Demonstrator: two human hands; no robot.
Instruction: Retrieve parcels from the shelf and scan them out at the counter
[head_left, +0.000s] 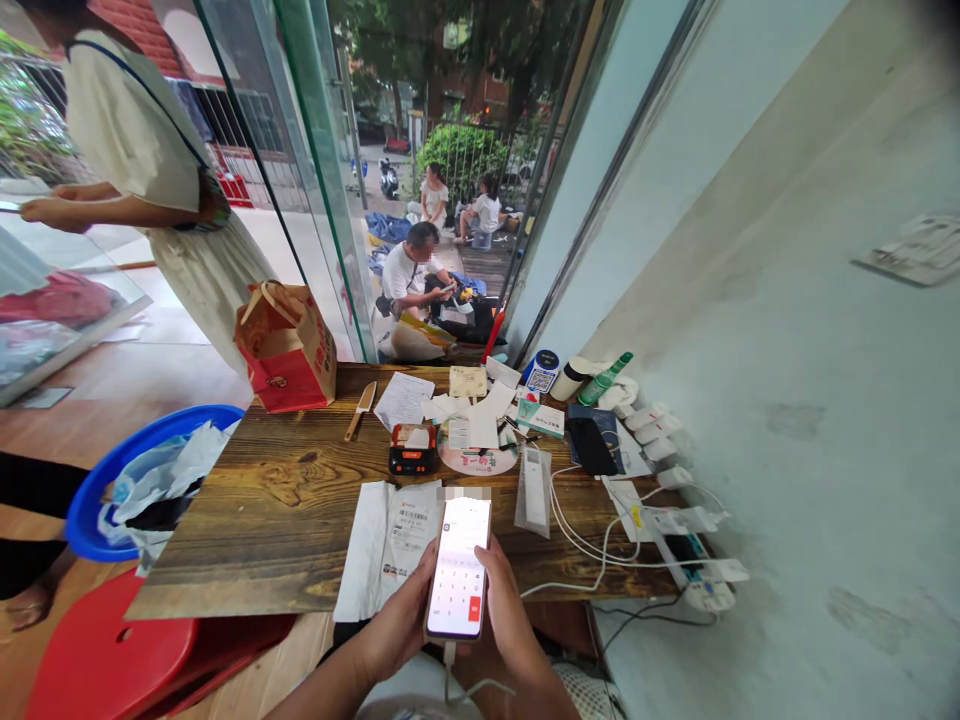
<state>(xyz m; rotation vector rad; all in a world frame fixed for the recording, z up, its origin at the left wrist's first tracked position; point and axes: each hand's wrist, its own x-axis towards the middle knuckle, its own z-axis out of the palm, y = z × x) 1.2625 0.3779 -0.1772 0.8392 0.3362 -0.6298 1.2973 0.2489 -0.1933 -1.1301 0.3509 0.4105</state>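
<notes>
A smartphone (457, 570) with a lit screen showing a number keypad is held upright at the table's near edge. My left hand (405, 610) grips its left side. My right hand (499, 590) wraps round the other side, its thumb over the screen's right edge. A white charging cable (450, 660) hangs from the phone's lower end. Just beyond the left hand lie a white envelope (364, 550) and a printed label sheet (412, 530). Past the phone stands a small black-and-orange printer (412, 450). The fingers behind the phone are hidden.
A knife (361, 411) and a red paper bag (289, 345) are on the wooden table (247, 540). Papers (487, 420), a dark phone (591, 446) and white cables (581, 540) lie rightward. Left are a blue tub (97, 510), a red stool (112, 640) and a standing person (142, 150).
</notes>
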